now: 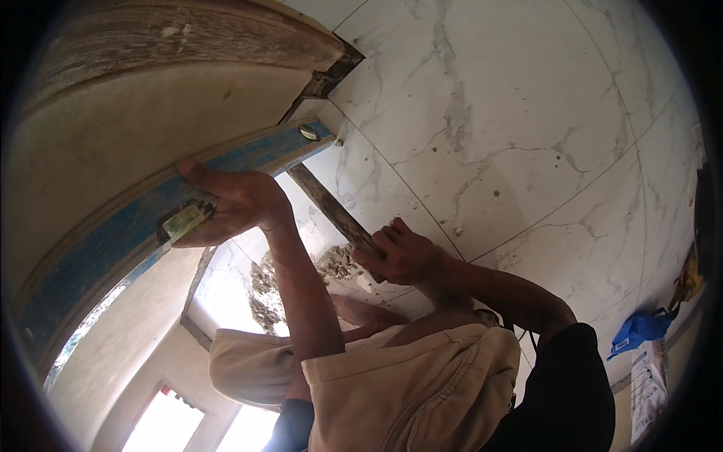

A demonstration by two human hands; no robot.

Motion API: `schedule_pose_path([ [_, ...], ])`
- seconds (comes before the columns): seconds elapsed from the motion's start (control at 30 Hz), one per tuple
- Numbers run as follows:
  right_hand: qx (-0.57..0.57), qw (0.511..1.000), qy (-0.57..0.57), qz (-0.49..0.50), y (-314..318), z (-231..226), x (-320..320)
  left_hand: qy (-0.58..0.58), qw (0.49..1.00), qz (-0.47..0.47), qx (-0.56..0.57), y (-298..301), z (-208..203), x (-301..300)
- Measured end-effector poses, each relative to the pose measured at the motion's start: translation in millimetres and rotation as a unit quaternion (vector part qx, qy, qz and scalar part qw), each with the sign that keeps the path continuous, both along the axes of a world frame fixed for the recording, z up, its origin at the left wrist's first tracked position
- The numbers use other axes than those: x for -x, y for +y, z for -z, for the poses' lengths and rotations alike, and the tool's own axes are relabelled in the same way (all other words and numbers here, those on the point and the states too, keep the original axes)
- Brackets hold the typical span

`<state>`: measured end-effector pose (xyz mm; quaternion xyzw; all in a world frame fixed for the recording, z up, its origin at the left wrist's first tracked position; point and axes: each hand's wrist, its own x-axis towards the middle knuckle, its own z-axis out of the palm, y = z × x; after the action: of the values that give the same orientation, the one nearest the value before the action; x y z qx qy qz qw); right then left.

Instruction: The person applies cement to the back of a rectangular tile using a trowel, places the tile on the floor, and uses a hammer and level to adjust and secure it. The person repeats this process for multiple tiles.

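Observation:
A long blue spirit level (105, 245) slants across the left side, along a plastered wall. My left hand (237, 200) is closed around it, thumb on the upper face and fingers by the middle vial. Another vial (309, 132) shows close to the level's far end. My right hand (399, 252) grips a worn wooden handle (335, 209), which reaches up and left to the level's lower edge. Whether a tool head sits behind the level I cannot tell. Beneath my left forearm, crumbly grey mortar (263, 294) lies in lumps on the floor.
White grey-veined tiles (512, 90) cover the floor, with small crumbs scattered on them. A dark broken gap (331, 71) runs by the wall's corner under a wooden panel (166, 45). At the far right lies a blue cloth-like item (640, 331). My bent knees in tan trousers (422, 377) fill the bottom.

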<state>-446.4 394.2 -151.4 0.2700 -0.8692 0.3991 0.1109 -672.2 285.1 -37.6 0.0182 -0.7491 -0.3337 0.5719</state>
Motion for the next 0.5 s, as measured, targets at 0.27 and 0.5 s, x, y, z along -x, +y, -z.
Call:
schedule_pose_path([
  [0.27, -0.009, 1.0, -0.01, 0.004, -0.9, 3.1, 1.8, -0.002, 1.0, -0.009, -0.003, 3.8, -2.1, 0.1],
  [0.5, -0.011, 1.0, 0.007, 0.009, 0.5, 3.7, 4.2, 0.016, 1.0, 0.008, 0.016, 0.9, 0.3, 2.0],
])
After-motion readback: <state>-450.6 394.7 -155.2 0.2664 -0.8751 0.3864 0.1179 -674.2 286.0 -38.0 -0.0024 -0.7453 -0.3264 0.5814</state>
